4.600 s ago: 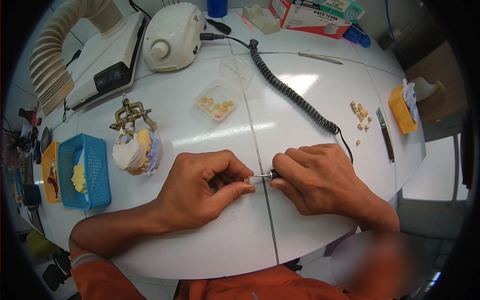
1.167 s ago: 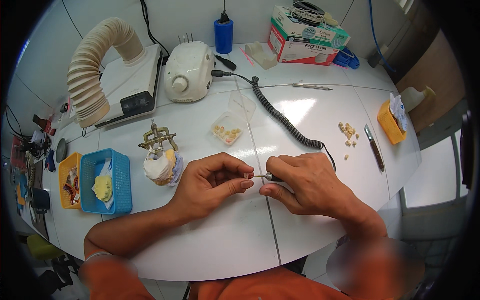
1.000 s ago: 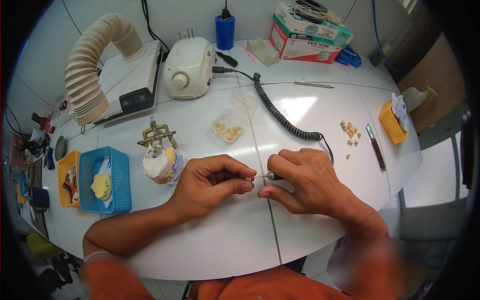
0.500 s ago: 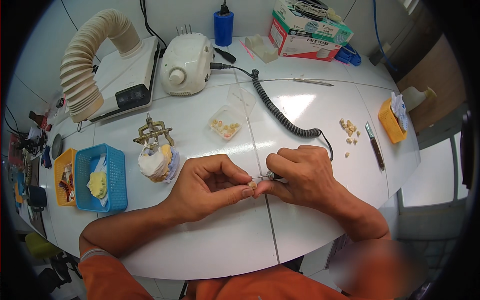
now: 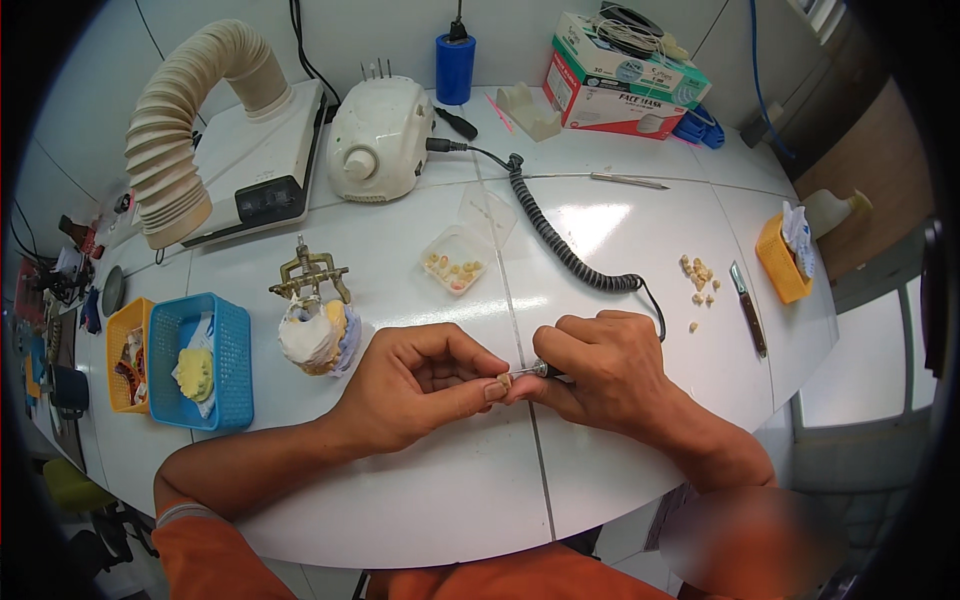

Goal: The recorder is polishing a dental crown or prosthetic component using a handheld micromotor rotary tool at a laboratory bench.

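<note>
My left hand [image 5: 410, 390] pinches a small tan tooth-like piece [image 5: 505, 382] between thumb and index finger. My right hand [image 5: 615, 385] is wrapped round a handpiece [image 5: 542, 369] with a thin metal bur pointing into that piece; my right thumb tip sits against or just beside it. A coiled cord [image 5: 560, 242] runs from the handpiece to a white motor unit [image 5: 375, 140]. Left of my hands stands a brass articulator [image 5: 305, 270] with a white, yellow and lilac cast [image 5: 315, 340]. Behind them are a clear box [image 5: 455, 262] holding several small pieces and loose tan pieces [image 5: 700, 275].
Blue [image 5: 230, 390] and yellow [image 5: 125, 325] baskets sit left; a dust extractor with hose [image 5: 150, 170], blue cylinder [image 5: 455, 70], mask boxes [image 5: 615, 115] stand behind. A knife [image 5: 750, 315], yellow basket [image 5: 780, 270] and metal tool [image 5: 630, 181] lie right and back on the white table [image 5: 420, 510].
Compared with about a second ago, my hands are closer together and sit a little lower in the picture, and my right thumb has come in to the small piece beside my left thumb.
</note>
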A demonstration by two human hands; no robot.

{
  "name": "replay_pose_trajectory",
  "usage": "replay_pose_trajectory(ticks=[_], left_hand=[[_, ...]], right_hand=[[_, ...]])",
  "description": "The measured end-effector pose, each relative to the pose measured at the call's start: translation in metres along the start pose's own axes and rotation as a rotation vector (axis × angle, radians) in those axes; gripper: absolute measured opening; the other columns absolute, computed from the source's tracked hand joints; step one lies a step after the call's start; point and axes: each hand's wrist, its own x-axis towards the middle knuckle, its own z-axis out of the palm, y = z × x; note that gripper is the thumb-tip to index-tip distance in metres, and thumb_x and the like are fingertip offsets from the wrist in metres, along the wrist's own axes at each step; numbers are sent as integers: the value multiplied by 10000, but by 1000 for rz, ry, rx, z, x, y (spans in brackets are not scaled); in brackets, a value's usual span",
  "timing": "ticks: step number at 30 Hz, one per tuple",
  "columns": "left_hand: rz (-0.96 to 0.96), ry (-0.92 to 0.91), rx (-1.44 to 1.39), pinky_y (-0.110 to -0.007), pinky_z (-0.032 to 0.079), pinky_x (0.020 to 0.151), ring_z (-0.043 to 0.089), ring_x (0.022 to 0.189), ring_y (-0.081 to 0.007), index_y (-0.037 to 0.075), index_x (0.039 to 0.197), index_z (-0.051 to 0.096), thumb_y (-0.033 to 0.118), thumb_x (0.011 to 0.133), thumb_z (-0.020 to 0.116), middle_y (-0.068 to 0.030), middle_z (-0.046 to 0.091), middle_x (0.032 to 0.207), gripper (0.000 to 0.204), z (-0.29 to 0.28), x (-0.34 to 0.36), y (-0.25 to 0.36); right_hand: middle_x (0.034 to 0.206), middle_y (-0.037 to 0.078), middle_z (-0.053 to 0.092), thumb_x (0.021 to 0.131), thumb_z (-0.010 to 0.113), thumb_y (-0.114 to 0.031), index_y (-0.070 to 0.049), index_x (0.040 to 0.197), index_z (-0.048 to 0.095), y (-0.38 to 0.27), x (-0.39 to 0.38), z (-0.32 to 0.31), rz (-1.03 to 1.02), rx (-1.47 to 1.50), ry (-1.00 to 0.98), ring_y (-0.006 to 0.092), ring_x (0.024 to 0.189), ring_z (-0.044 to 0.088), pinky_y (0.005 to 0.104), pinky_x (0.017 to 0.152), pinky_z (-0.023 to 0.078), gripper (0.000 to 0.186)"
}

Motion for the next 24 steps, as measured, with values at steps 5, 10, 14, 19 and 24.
replay_pose_trajectory(ticks=[5, 10, 14, 19, 24], left_hand=[[6, -25, -30, -256, 626, 925, 762, 1010, -142, -62, 1113, 733, 21, 996, 763, -138, 787, 1087, 146, -4, 0, -4], [-60, 1, -77, -279, 659, 801, 783, 941, -196, -58, 1065, 735, -26, 980, 758, -173, 783, 1041, 94, -2, 2, -1], [-100, 6, -70, -285, 664, 800, 785, 943, -208, -60, 1067, 736, -30, 980, 756, -182, 782, 1041, 94, -2, 2, 1], [-79, 6, -85, -264, 647, 827, 776, 936, -173, -68, 1089, 738, 0, 990, 762, -167, 788, 1037, 123, -1, 2, -1], [-81, 16, -79, -287, 662, 800, 783, 942, -211, -61, 1067, 734, -29, 981, 755, -184, 778, 1030, 94, -1, 1, -1]], right_hand=[[580, 3, 523, 881, 817, -553, -133, 759, 604, 0, 0, 0, 3, -3, -11, 207, 441, 548, 356, 443, 402, 486], [585, 8, 549, 895, 812, -543, -125, 770, 612, 0, -1, 0, 13, 19, -39, 217, 437, 557, 364, 434, 411, 480], [594, 14, 572, 907, 799, -550, -120, 774, 616, 1, -1, -1, 24, 31, -65, 222, 445, 571, 370, 428, 416, 486], [595, 20, 588, 923, 776, -565, -115, 778, 620, 0, -1, -1, 42, 38, -105, 235, 442, 580, 371, 419, 414, 497], [577, 14, 572, 921, 780, -563, -118, 764, 606, 1, -1, 1, 27, 45, -85, 229, 432, 568, 365, 416, 406, 503]])
